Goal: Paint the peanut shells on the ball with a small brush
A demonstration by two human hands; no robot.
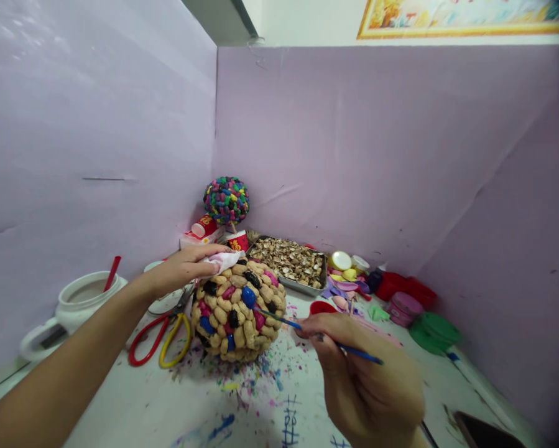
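Right hand (367, 373), to the right of the peanut-covered ball (242, 326), is closed in a pen-like grip on a blue paintbrush (360, 354). By the left hand (186, 264), a pinkish-white tissue (226, 261) is held against the upper left of the ball; whether it is pinched or only pressed cannot be told. The ball is rested on the paint-flecked counter (190, 398), with scissors (181, 345) just beside it on the left and a metal tray (302, 287) behind it

Single peanuts are apparently being coloured: blue, black and pink ones are seen among many plain ones. The paintbrush's tip is held close to a blue peanut (248, 297) on the ball's upper face, though contact cannot be made out. For the next move, a light, steady stroke seems called for, with the ball braced so that plain neighbours are not smeared

The paintbrush's long axis is slanted out from the ball, tip pointed left toward the blue peanut, handle end right; in the nearly round ball, no clear long axis is shown
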